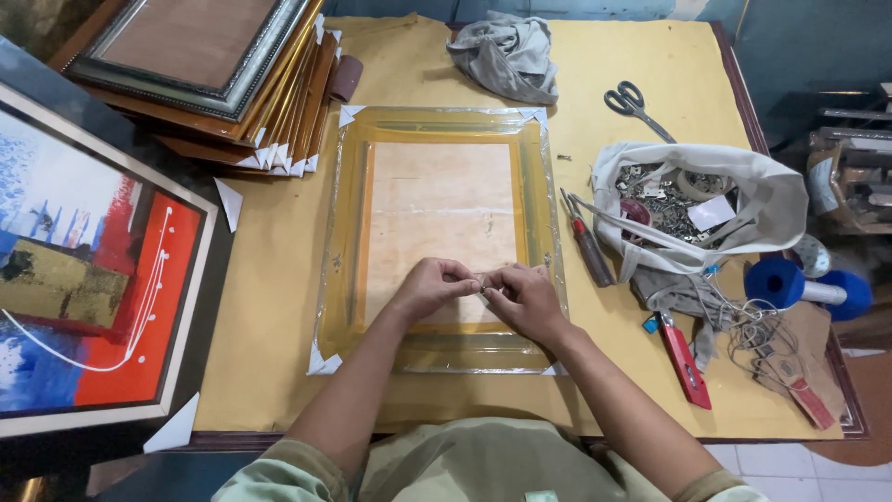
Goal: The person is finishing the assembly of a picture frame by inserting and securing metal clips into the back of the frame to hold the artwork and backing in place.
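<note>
My left hand (429, 286) and right hand (522, 296) meet at the lower middle of the picture, fingers pinched narrow around a tiny metal piece (481, 290), too small for me to tell just what it is. It sits over the pale backing board of the gold picture frame wrapped in clear plastic film (531, 200), which lies face down at the centre of the yellow-covered bench (269, 307). I judge the main risk is losing the little piece: a slip and it could drop onto the glossy film and skid off. Pressing hard could also dent the thin board or tear the film. The red-handled screwdriver (587, 244) lies just right of the frame, near my right wrist, and a careless sweep could knock it. Further right, the white cloth bag of small metal fittings (771, 200) gapes open, and a tangle of thin wire (754, 327) could snag my sleeve.
</note>
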